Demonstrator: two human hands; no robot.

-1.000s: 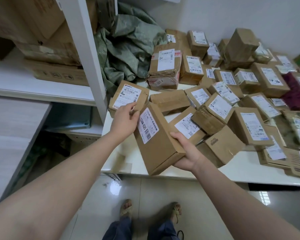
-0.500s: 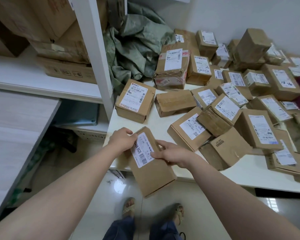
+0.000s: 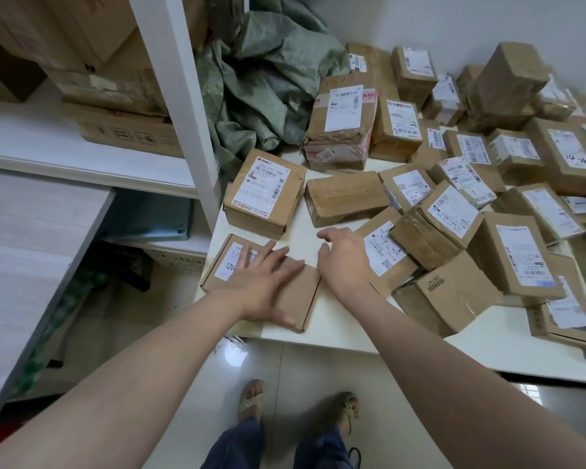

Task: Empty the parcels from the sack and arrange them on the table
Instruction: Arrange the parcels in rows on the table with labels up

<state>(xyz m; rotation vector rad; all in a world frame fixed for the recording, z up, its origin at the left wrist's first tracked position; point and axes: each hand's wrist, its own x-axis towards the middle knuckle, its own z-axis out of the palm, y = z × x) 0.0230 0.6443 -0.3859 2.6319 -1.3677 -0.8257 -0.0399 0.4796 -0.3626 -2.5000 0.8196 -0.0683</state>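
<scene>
A flat brown parcel [image 3: 301,292] with a white label lies at the near left corner of the white table [image 3: 352,333]. My left hand [image 3: 268,282] presses flat on its top with fingers spread. My right hand [image 3: 344,262] hovers just to its right, fingers relaxed, holding nothing. The crumpled green sack [image 3: 268,82] slumps at the back left of the table against the wall. Several labelled cardboard parcels cover the table, among them a box [image 3: 264,194] just behind the flat parcel.
A white shelf upright [image 3: 180,96] stands at the table's left edge, with cardboard cartons [image 3: 115,79] on the shelf. A taped unlabelled parcel [image 3: 347,198] lies mid-table. A box marked ZX747 [image 3: 450,296] sits near the front edge. My feet [image 3: 298,401] stand on the tiled floor.
Both hands brought the flat parcel down from mid-air and laid it on the table's near left corner. My right hand let go of it; my left hand now lies flat on top.
</scene>
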